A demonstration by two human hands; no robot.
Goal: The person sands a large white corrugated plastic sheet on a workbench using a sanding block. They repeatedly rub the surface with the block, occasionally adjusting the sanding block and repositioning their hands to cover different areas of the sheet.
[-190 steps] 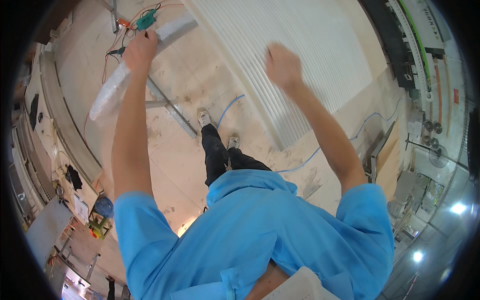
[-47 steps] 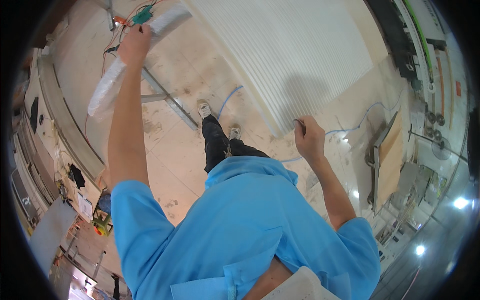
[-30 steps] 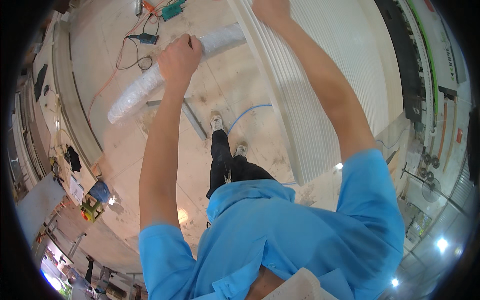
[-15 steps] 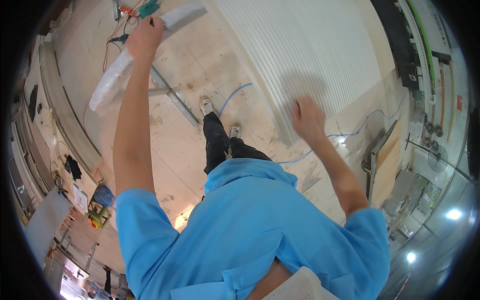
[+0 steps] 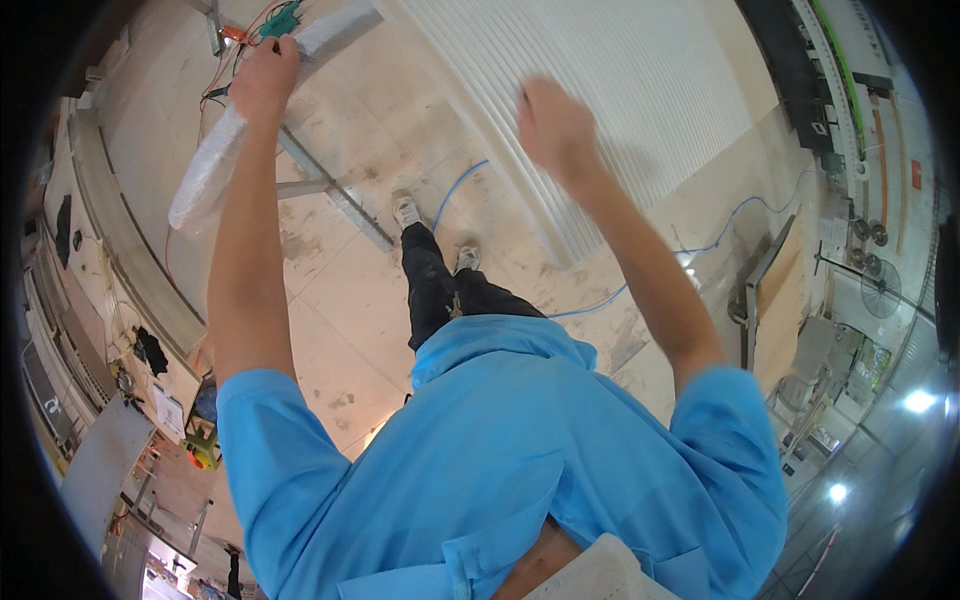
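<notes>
My left hand point(image 5: 265, 80) is closed on a long, clear roll of bubble wrap point(image 5: 205, 175), which runs diagonally across the upper left and passes under my fist. Over a large white ribbed panel point(image 5: 640, 100) hangs my right hand point(image 5: 557, 135), its fingers curled and slightly blurred. Whether anything is pinched in them is hidden. The panel fills the upper middle, its long near-left edge point(image 5: 490, 145) running beside the tiled floor.
Metal bars of a stand point(image 5: 335, 190) show beneath the roll. A blue hose point(image 5: 600, 300) crosses the floor by my feet. Orange and green cords point(image 5: 270, 25) lie at the upper left. To the right a board point(image 5: 775, 300) leans near a fan point(image 5: 880, 288).
My right hand has moved up and left, farther over the ribbed panel. The left hand has shifted slightly left, still closed on the bubble-wrap roll.
</notes>
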